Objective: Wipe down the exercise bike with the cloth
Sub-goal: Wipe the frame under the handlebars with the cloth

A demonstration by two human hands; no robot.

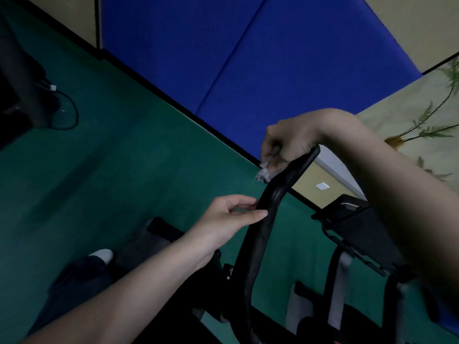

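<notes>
The black exercise bike (367, 234) fills the lower right of the head view, and its black padded handlebar (260, 234) rises up the middle. My right hand (288, 142) grips a small grey cloth (267, 171) and presses it against the handlebar's upper end. My left hand (231, 217) holds the handlebar lower down, at its bend, with thumb and fingers pinching the bar's left side. The bike's console (347, 212) sits to the right, partly hidden by my right forearm.
Green floor (124, 157) spreads to the left. Blue padded mats (248, 58) lean on the beige wall behind. A dark machine with a cable (69, 108) stands at the far left. My foot in a white sock (101, 255) is at lower left. Plant fronds (432, 120) hang at right.
</notes>
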